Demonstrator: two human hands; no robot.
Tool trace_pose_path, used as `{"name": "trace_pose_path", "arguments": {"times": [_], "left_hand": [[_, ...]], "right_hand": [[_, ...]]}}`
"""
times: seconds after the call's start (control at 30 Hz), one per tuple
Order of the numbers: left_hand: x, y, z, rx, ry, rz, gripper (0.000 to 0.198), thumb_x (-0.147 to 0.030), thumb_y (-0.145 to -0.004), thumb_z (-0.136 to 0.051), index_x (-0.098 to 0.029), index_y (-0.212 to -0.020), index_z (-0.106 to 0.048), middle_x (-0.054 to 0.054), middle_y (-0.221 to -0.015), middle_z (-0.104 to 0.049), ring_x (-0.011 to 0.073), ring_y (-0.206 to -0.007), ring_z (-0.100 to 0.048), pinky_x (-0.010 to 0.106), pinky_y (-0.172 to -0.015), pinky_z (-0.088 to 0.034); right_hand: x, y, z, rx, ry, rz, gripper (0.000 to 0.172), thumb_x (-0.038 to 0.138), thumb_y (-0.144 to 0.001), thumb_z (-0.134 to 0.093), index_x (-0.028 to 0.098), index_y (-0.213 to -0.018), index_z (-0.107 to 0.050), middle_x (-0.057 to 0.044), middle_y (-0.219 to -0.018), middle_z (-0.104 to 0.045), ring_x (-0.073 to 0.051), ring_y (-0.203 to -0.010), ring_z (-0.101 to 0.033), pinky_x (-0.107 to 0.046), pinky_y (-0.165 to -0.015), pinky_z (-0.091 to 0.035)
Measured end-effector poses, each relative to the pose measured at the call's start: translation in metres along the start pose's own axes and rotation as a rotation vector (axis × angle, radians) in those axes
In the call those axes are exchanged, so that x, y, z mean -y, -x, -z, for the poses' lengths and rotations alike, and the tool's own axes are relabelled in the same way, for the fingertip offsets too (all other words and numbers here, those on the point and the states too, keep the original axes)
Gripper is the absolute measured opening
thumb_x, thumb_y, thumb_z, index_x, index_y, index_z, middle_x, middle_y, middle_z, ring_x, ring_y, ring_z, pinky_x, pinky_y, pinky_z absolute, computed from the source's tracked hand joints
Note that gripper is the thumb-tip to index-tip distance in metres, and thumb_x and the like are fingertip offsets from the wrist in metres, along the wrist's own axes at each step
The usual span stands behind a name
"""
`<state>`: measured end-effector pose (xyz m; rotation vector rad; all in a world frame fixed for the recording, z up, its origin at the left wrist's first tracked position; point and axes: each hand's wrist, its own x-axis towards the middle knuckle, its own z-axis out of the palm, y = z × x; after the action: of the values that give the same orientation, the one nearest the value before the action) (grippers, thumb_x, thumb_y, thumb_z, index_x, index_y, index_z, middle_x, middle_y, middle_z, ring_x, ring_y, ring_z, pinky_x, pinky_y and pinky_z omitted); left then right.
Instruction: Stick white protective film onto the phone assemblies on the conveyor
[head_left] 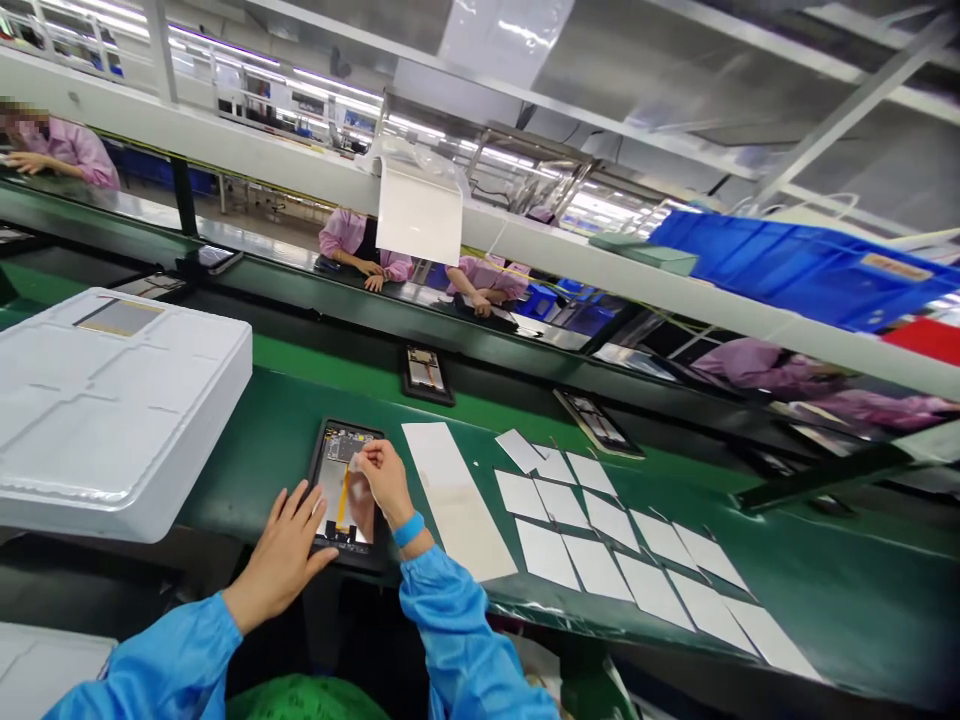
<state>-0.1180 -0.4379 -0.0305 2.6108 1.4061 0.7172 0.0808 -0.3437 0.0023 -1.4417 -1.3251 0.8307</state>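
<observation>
An opened tablet-like device [339,470] in a black frame lies on the green bench in front of me, its circuit board and an orange ribbon showing. My left hand [285,550] rests flat on its left edge, fingers spread. My right hand [382,480] hovers over the device's upper middle, fingertips pinched together on something too small to make out. Both arms wear blue sleeves, and a blue band circles the right wrist.
A white foam tray [112,410] stands at the left. A long white sheet [457,500] and rows of several white rectangular sheets [600,540] lie to the right. Other devices [426,372] sit on the belt [300,300] behind. People in pink work across it. A blue bin [795,265] sits on the overhead shelf.
</observation>
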Motion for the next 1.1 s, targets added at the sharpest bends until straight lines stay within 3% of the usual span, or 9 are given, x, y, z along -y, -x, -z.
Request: {"name": "trace_pose_path", "arguments": {"times": [0.13, 0.33, 0.87, 1.1], "left_hand": [[0.006, -0.019, 0.014, -0.050, 0.064, 0.053, 0.038, -0.032, -0.098, -0.045, -0.018, -0.132, -0.055, 0.012, -0.137, -0.057, 0.0260, -0.132, -0.047, 0.053, -0.114, -0.034], [0.019, -0.045, 0.014, -0.062, 0.063, 0.007, 0.037, -0.016, -0.094, -0.044, -0.022, -0.127, -0.058, 0.010, -0.132, -0.058, 0.0261, -0.128, -0.047, 0.053, -0.112, -0.033], [0.019, -0.074, -0.006, -0.032, -0.016, -0.022, 0.038, -0.015, -0.094, -0.044, -0.022, -0.129, -0.056, 0.012, -0.130, -0.056, 0.0271, -0.126, -0.044, 0.055, -0.110, -0.032], [0.014, -0.078, 0.001, -0.017, -0.039, -0.015, 0.033, -0.017, -0.095, -0.043, -0.021, -0.124, -0.058, 0.012, -0.129, -0.057, 0.0270, -0.125, -0.045, 0.055, -0.111, -0.031]], "right_hand": [[-0.013, -0.015, -0.019, 0.038, 0.079, -0.006, 0.015, 0.030, -0.073, -0.062, 0.023, -0.085, -0.056, 0.002, -0.072, -0.064, -0.016, -0.066, -0.063, -0.029, -0.064, -0.053], [-0.026, -0.019, -0.025, 0.066, 0.206, -0.003, 0.012, 0.024, -0.074, -0.060, 0.024, -0.086, -0.056, 0.003, -0.074, -0.065, -0.016, -0.069, -0.064, -0.029, -0.068, -0.052], [-0.009, -0.015, -0.025, 0.052, 0.424, -0.025, 0.012, 0.018, -0.080, -0.062, 0.025, -0.084, -0.053, 0.002, -0.076, -0.067, -0.017, -0.073, -0.067, -0.027, -0.070, -0.049], [-0.010, -0.013, -0.028, 0.044, 0.486, -0.010, 0.011, 0.017, -0.081, -0.060, 0.025, -0.086, -0.054, 0.002, -0.073, -0.066, -0.019, -0.072, -0.067, -0.028, -0.069, -0.047]]}}
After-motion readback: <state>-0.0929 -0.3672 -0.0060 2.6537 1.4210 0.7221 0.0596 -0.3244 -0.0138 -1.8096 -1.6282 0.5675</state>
